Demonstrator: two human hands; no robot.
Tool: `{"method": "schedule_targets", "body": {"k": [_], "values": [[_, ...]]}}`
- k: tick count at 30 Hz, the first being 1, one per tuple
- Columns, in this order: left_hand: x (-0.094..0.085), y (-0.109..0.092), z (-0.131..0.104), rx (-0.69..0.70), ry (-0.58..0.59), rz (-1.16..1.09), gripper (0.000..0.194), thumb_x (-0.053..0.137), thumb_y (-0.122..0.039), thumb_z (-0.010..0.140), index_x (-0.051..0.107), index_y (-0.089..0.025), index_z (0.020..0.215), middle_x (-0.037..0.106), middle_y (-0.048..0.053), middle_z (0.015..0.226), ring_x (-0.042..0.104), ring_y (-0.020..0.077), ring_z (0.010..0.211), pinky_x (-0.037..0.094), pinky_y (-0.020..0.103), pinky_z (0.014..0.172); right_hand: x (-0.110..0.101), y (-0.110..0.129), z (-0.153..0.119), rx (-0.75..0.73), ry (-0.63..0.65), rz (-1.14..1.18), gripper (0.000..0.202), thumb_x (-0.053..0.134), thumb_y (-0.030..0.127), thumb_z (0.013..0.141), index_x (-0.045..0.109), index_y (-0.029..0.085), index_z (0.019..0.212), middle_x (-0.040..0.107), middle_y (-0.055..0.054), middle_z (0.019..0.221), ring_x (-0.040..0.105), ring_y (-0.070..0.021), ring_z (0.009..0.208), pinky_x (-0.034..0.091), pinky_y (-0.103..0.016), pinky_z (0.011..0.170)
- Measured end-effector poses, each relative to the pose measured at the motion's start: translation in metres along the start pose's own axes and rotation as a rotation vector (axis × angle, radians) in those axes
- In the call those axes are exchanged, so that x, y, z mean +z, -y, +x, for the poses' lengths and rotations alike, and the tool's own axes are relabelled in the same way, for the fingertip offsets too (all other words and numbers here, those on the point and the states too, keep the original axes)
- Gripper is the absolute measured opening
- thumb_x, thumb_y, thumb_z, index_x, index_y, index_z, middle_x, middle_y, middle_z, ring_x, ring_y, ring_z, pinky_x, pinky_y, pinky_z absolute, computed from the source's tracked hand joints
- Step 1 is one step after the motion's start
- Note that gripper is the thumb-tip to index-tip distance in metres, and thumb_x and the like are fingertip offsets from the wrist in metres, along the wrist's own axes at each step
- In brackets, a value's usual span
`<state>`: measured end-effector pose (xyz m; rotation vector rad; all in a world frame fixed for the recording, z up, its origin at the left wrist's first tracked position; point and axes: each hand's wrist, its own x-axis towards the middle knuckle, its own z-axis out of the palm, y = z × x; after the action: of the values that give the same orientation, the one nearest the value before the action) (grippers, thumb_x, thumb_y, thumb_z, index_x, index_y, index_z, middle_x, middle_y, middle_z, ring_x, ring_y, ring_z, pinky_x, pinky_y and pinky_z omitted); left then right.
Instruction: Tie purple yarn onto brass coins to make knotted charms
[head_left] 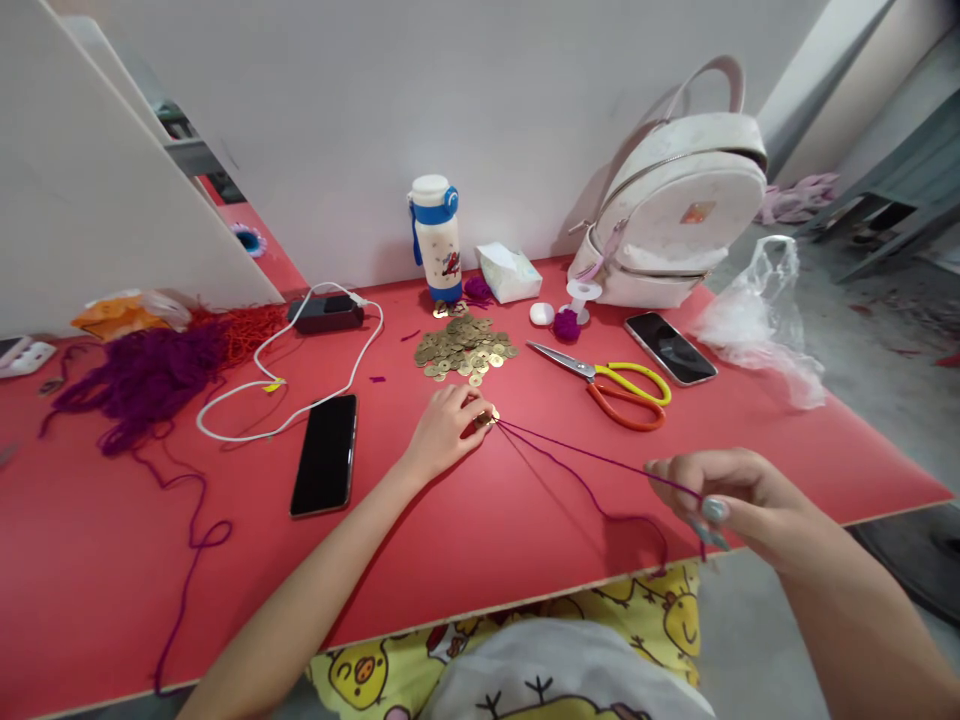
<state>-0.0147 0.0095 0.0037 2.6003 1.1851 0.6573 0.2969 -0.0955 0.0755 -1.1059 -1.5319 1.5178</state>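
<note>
My left hand [448, 430] rests on the red tabletop with its fingers closed on a brass coin [489, 413]. From that coin two strands of purple cord [570, 440] run to the right. One strand is pulled straight and pinched between the thumb and fingers of my right hand [724, 500], which is held over the table's front edge. The other strand lies slack in a curve on the table. Just behind my left hand spreads a pile of brass coins [465, 345] with holes in them. Scissors [600, 380] with yellow and orange handles lie between the pile and my right hand.
A black phone [325, 455] and a white cable [262, 436] lie left, near tangled purple yarn [150, 375]. At the back stand a bottle [436, 240], a tissue pack [510, 275] and a white backpack [675, 210]. Another phone [670, 347] and a plastic bag [765, 325] are right.
</note>
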Motion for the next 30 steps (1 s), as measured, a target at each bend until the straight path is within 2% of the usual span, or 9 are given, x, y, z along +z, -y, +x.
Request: {"method": "schedule_targets", "body": {"k": [3,7,9,13,16,22,26,30], "values": [[0.000,-0.001,-0.002,0.031,-0.049,-0.003,0.013,0.060,-0.026,0.091,0.066,-0.022,0.102,0.062,0.007,0.104,0.057,0.0210,0.095,0.044,0.037,0.087,0.010,0.006,0.018,-0.024,0.067,0.099,0.041,0.069,0.058,0.079,0.062,0.022,0.063,0.052,-0.001,0.050,0.047,-0.0148,0.047,0.041,-0.031,0.047],[-0.003,-0.011,-0.011,-0.090,-0.308,-0.138,0.013,0.056,-0.029,0.094,0.065,-0.020,0.093,0.062,0.004,0.089,0.059,0.0175,0.084,0.047,0.032,0.077,0.028,0.011,0.055,0.005,0.030,0.086,0.029,0.073,0.047,0.080,0.068,0.019,0.074,0.065,-0.004,0.064,0.056,-0.0141,0.056,0.046,-0.029,0.054],[-0.004,-0.018,-0.016,-0.151,-0.374,-0.262,0.019,0.052,-0.030,0.096,0.064,-0.019,0.087,0.061,0.003,0.082,0.059,0.0150,0.076,0.048,0.029,0.071,0.036,0.011,0.075,0.002,0.025,0.081,0.029,0.073,0.046,0.079,0.069,0.018,0.074,0.066,-0.003,0.065,0.057,-0.0135,0.058,0.047,-0.028,0.057],[-0.004,-0.026,-0.019,-0.111,-0.283,-0.440,0.023,0.052,-0.033,0.097,0.069,-0.020,0.092,0.065,0.005,0.088,0.063,0.0163,0.081,0.051,0.031,0.073,0.046,0.005,0.111,-0.025,0.000,0.051,0.032,0.073,0.050,0.075,0.069,0.018,0.075,0.067,-0.001,0.068,0.057,-0.0136,0.062,0.048,-0.029,0.064],[-0.001,-0.025,-0.018,-0.109,-0.248,-0.440,0.018,0.060,-0.033,0.091,0.071,-0.020,0.096,0.065,0.006,0.092,0.065,0.0186,0.087,0.052,0.032,0.076,0.048,0.001,0.128,-0.033,-0.002,0.030,0.033,0.072,0.051,0.075,0.068,0.018,0.073,0.063,0.001,0.064,0.056,-0.0134,0.063,0.048,-0.029,0.066],[0.001,-0.021,-0.017,-0.201,-0.281,-0.480,0.020,0.058,-0.029,0.093,0.073,-0.019,0.086,0.066,0.005,0.084,0.064,0.0173,0.081,0.050,0.030,0.074,0.048,-0.013,0.135,-0.006,0.006,0.030,0.030,0.070,0.047,0.079,0.069,0.017,0.079,0.069,-0.002,0.076,0.060,-0.0135,0.068,0.049,-0.028,0.067],[-0.001,-0.022,-0.016,-0.210,-0.188,-0.513,0.032,0.044,-0.031,0.100,0.072,-0.017,0.092,0.069,0.006,0.090,0.064,0.0186,0.086,0.048,0.031,0.079,0.046,-0.026,0.139,0.022,-0.049,0.054,0.028,0.070,0.046,0.079,0.070,0.017,0.079,0.071,-0.003,0.078,0.063,-0.0141,0.069,0.050,-0.028,0.069],[0.002,-0.022,-0.015,-0.185,-0.141,-0.358,0.020,0.057,-0.033,0.094,0.072,-0.020,0.091,0.071,0.005,0.091,0.063,0.0198,0.086,0.044,0.033,0.079,0.046,-0.035,0.144,0.040,-0.055,0.082,0.031,0.070,0.049,0.078,0.069,0.017,0.079,0.072,-0.004,0.079,0.061,-0.0137,0.065,0.047,-0.026,0.058]]}}
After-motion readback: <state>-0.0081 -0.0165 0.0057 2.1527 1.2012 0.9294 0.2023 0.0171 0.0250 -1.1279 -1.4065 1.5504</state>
